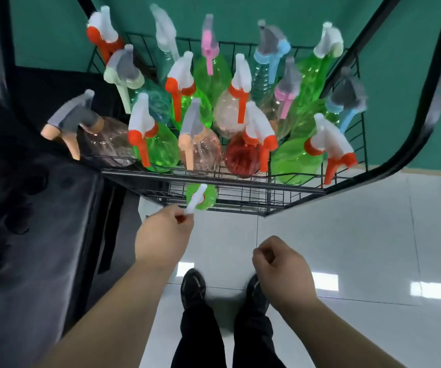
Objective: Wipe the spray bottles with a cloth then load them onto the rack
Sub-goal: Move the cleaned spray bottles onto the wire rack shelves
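Observation:
A black wire rack (240,181) stands in front of me, its upper shelf packed with several spray bottles in green, pink, red and clear plastic. My left hand (164,235) pinches the white nozzle of a green spray bottle (206,197) that sits on the lower shelf, just below the upper shelf's front rail. My right hand (280,269) hangs apart over the floor, fingers curled into a loose fist with nothing visible in it. No cloth is in view.
A black table (36,235) runs along the left, and a peach bottle with a grey sprayer (102,136) stands at its corner beside the rack. Black rack frame tubes (410,134) curve around on the right. White tiled floor and my shoes (192,288) lie below.

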